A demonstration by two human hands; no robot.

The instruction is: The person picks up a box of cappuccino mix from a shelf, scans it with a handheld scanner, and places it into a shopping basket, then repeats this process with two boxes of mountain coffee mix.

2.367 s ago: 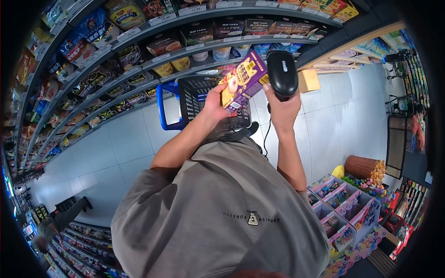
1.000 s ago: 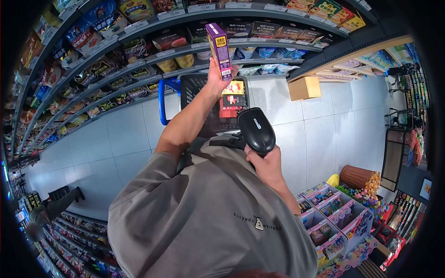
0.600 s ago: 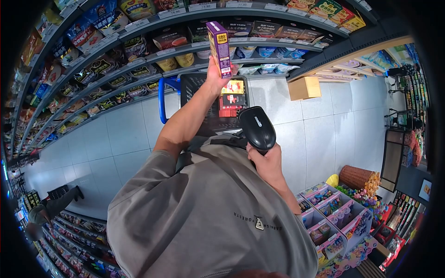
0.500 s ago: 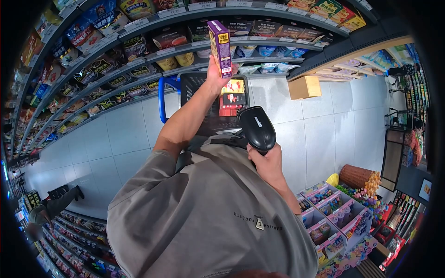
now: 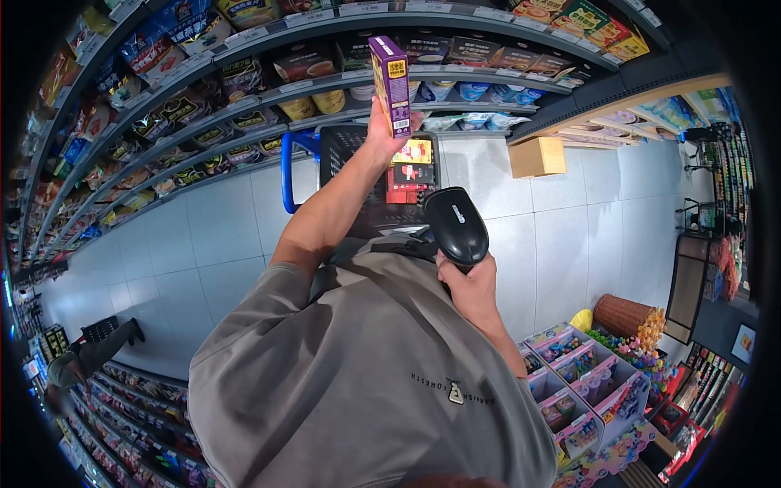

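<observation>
A purple and yellow box (image 5: 396, 89) stands upright in my left hand (image 5: 386, 134), its barcode side facing me. The fingers wrap round its lower part, in front of the shelves. My right hand (image 5: 473, 279) is closed round the handle of a black handheld scanner (image 5: 457, 226), whose rounded head points up, to the right of the box and lower. Beneath my left hand is a dark basket cart (image 5: 340, 150) holding a yellow box (image 5: 413, 152), a black box (image 5: 413, 174) and red boxes (image 5: 403, 193).
Shelves (image 5: 325, 81) with packaged goods curve across the top and left. A blue handle (image 5: 286, 175) sticks out left of the cart. A cardboard box (image 5: 538, 157) is on the right. Lower right stands a toy display (image 5: 587, 382). Another person (image 5: 89, 355) is at far left.
The purple box and the scanner have shifted very slightly to the right in view. Both hands keep their holds. The other person has moved a little.
</observation>
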